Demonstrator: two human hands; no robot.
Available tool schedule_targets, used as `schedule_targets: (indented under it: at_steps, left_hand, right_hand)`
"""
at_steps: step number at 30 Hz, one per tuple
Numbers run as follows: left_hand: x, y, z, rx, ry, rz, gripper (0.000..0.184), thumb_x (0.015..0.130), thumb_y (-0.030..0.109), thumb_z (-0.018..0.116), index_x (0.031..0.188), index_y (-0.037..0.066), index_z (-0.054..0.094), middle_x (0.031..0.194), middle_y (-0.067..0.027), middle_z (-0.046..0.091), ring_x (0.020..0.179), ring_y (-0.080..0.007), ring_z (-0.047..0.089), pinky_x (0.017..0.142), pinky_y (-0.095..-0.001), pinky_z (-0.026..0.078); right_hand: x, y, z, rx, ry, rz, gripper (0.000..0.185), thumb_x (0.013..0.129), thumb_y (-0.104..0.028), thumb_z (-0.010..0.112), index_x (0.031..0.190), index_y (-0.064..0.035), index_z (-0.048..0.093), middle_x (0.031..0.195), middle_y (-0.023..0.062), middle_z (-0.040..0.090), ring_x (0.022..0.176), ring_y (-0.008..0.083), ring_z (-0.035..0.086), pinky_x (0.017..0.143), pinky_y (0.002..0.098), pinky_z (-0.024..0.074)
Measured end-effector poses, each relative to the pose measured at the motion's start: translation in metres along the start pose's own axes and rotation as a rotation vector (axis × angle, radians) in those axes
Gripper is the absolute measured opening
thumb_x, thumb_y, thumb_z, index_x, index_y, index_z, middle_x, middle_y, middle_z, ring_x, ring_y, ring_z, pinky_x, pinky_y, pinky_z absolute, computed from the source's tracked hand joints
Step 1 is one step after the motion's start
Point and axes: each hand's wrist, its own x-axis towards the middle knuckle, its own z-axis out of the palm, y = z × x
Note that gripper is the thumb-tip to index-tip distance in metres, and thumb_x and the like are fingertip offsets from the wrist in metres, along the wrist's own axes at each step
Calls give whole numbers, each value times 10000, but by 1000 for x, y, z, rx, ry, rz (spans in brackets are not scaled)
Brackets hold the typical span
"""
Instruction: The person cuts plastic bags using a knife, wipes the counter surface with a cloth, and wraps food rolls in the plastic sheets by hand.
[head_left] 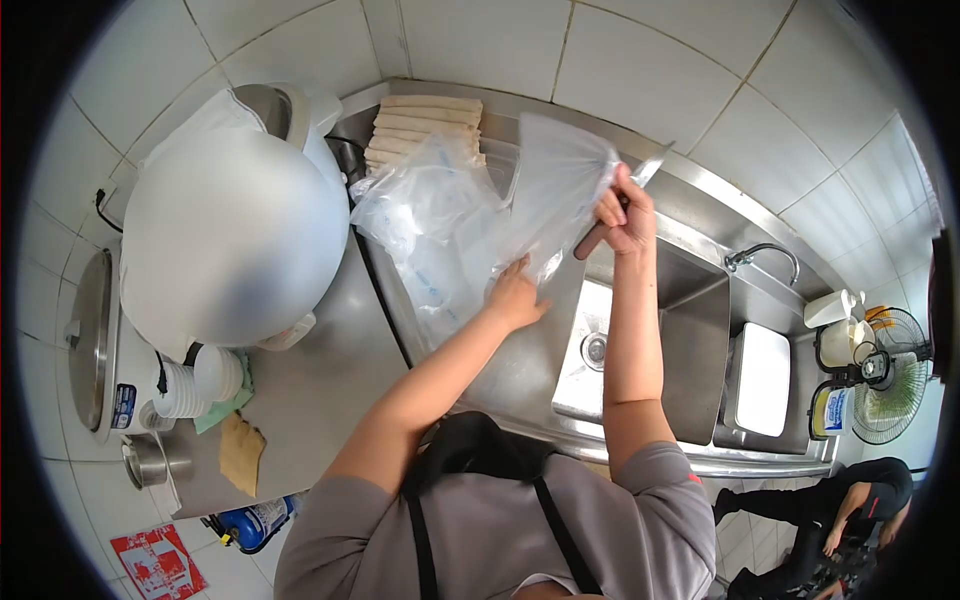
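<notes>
My right hand (628,215) is closed round a knife (650,170), its blade pointing up and right and its brown handle below the fingers. The same hand pinches the gathered edge of a clear plastic bag (560,180), which is lifted off the counter. Lower down, my left hand (515,298) rests on the plastic with its thumb and fingers apart. More crumpled clear plastic (430,210) with faint blue print lies to the left. Part of a clear container (503,165) shows behind it.
Folded beige cloths (425,125) are stacked by the wall. On the left stands a large white-covered vessel (230,230), with stacked white bowls (200,382) nearby. Steel sinks (685,340) with a faucet (765,258) and white tray (762,380) lie right. Another person (840,510) is at lower right.
</notes>
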Motion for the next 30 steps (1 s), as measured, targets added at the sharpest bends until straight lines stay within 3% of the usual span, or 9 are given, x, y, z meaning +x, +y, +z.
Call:
schedule_targets:
  at_steps: [5,6,12,15,20,22,24,27,30]
  left_hand:
    - [-97,10,-51,-499,986,259,683,714,229,779,1196,-22,365,1185,-204,425,1077,-351,433,907,-444,372]
    - [-115,9,-65,-481,1064,284,714,688,198,797,1201,-11,346,1175,-201,411,1071,-351,418,902,-446,366]
    - [-256,-37,-94,-104,1466,68,857,606,140,855,1228,28,276,1152,-178,370,1089,-328,353,911,-447,339]
    - [-357,-71,-105,81,1592,-107,850,603,140,855,1233,34,295,1220,-196,359,1122,-333,347,946,-430,327]
    - [-530,-94,-98,541,1070,-421,720,619,136,835,1204,48,425,1294,-174,411,1154,-301,415,1000,-417,303]
    - [-586,-104,-70,404,1005,-527,634,644,136,814,1176,48,481,1268,-147,461,1140,-276,454,1011,-407,301]
    - [-629,-101,-46,-166,1191,-699,501,690,133,780,1126,44,550,1196,-109,540,1098,-235,509,1020,-387,298]
    - [-608,-66,-79,-99,1578,-805,283,683,49,754,937,40,630,1019,-100,621,964,-272,570,972,-378,360]
    - [-648,-86,-57,-188,1482,-917,173,773,59,693,913,-7,617,836,-66,639,803,-197,592,795,-293,438]
  right_hand:
    - [-31,10,54,208,-186,120,231,979,-192,422,910,-15,553,502,31,430,330,87,295,333,215,279]
    - [-35,23,60,164,-410,189,241,983,-202,404,939,-11,545,489,33,419,311,90,279,324,223,279]
    - [-100,142,169,-69,-379,602,80,930,-120,510,901,-46,507,494,-4,406,325,56,306,323,213,298]
    - [-117,205,202,-144,-483,823,93,915,-114,536,863,-49,495,499,-31,395,335,51,307,328,211,290]
    - [-138,317,256,-101,-738,1133,134,895,-146,588,839,-62,499,515,-45,388,340,42,299,351,215,260]
    - [-144,371,275,-86,-738,1187,124,893,-150,594,858,-74,502,541,-45,408,346,37,297,354,213,260]
    - [-155,427,293,-69,-655,1219,104,895,-147,593,897,-92,505,579,-41,443,354,30,293,350,207,263]
    - [-187,455,340,-69,-667,1373,78,902,-142,585,894,-103,518,592,-46,447,352,32,296,359,209,273]
    - [-214,474,374,-14,-805,1375,75,900,-133,586,880,-104,519,572,-49,442,349,33,292,362,210,277]
